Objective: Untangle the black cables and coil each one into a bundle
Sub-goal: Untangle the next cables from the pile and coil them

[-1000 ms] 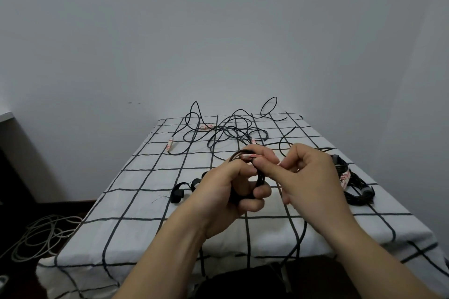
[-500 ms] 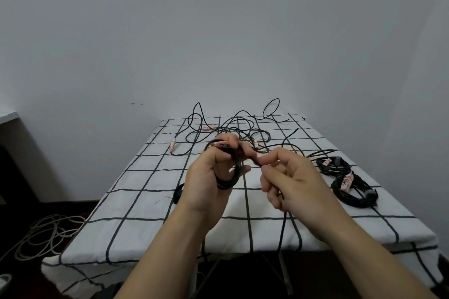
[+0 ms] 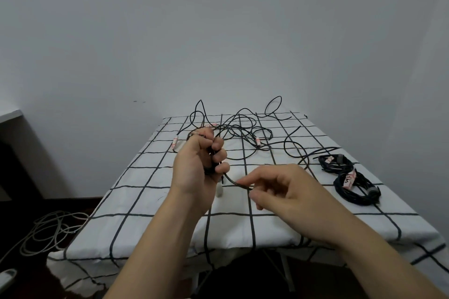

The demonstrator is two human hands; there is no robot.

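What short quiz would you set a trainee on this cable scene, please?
1. True or false: the left hand holds nothing.
2. How many coiled bundles lie on the checked cloth, to the right?
3. The right hand pinches: A) a black cable strand; B) a white cable; C) a finished bundle.

Key: 1 false, it grips a black coil; 2 two; 3 A.

You are in a plain, bare room, seemingly a spare room at home rather than a workshop. Blank pale walls (image 3: 218, 31) stand behind a small table (image 3: 150, 201) draped in a white, black-gridded cloth. Loose pale cable (image 3: 48, 230) lies on the dark floor (image 3: 80, 202) beyond the table's left edge.
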